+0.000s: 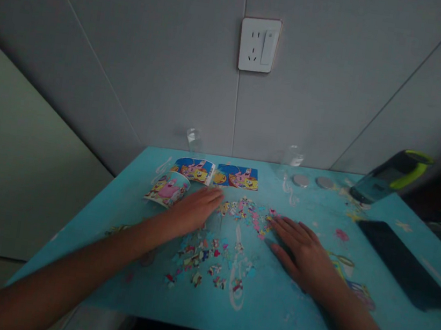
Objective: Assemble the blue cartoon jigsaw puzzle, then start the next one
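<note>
My left hand (197, 208) rests flat at the left end of a pile of small jigsaw puzzle pieces (243, 208), its fingers stretched out and pointing right. At the right end of that pile lies my right hand (299, 248), palm down, fingertips against the pieces and thumb apart. Neither hand grips anything visible. Nearer to me, a looser group of puzzle pieces (200, 254) is scattered between my forearms. Just behind my left hand stands a curled cartoon-printed card (169, 188). Farther back are a second curved card (193, 170) and a flatter blue one (237, 177).
Two clear jars (194, 141) stand by the wall (155, 70), with two silvery round lids (300, 180) near the right one. A dark bottle (381, 175) with a green handle stands back right. A flat dark object (404, 265) lies on the table (289, 320).
</note>
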### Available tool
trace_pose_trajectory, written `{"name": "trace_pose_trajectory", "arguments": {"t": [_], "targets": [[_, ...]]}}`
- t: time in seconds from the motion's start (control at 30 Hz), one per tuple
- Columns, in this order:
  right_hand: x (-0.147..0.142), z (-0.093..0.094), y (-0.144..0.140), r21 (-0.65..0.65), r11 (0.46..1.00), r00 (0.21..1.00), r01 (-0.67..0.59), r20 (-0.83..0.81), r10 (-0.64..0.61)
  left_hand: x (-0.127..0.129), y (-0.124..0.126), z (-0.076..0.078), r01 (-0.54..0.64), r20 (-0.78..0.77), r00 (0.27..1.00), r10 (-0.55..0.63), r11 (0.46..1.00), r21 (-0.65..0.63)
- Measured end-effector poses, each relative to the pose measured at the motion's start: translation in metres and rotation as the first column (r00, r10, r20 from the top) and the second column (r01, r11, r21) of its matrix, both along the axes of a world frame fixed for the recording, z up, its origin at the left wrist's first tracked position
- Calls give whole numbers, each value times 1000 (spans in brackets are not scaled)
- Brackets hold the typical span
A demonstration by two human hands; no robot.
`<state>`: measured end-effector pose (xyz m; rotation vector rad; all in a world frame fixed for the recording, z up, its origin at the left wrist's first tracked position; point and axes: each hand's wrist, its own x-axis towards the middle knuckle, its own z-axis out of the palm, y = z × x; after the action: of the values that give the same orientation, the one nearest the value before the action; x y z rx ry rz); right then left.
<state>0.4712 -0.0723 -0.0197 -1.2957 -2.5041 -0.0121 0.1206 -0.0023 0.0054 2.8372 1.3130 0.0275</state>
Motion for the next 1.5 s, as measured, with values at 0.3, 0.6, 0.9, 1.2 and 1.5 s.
{"name": "trace_pose_trajectory", "arguments": {"t": [0.3, 0.6, 0.9, 1.2, 1.5], "targets": [[-10, 9, -6, -52, 992, 992, -119, 22, 120, -7, 0, -3, 211, 100, 974, -204, 975, -72], [-9, 5, -7, -72, 993, 995, -94, 35, 97, -5, -11, -1, 231, 8, 972, -233, 959, -163], [-4, 6, -6, -76, 993, 996, -87, -7, 87, 20, -20, -1, 229, -18, 972, -235, 958, -172], [0, 9, -8, -101, 993, 998, -63, 15, 65, 40, -17, 4, 226, -25, 972, -235, 955, -192], [5, 7, -8, -102, 993, 998, -59, 12, 60, 78, 3, -1, 199, 26, 980, -197, 974, -108]]}}
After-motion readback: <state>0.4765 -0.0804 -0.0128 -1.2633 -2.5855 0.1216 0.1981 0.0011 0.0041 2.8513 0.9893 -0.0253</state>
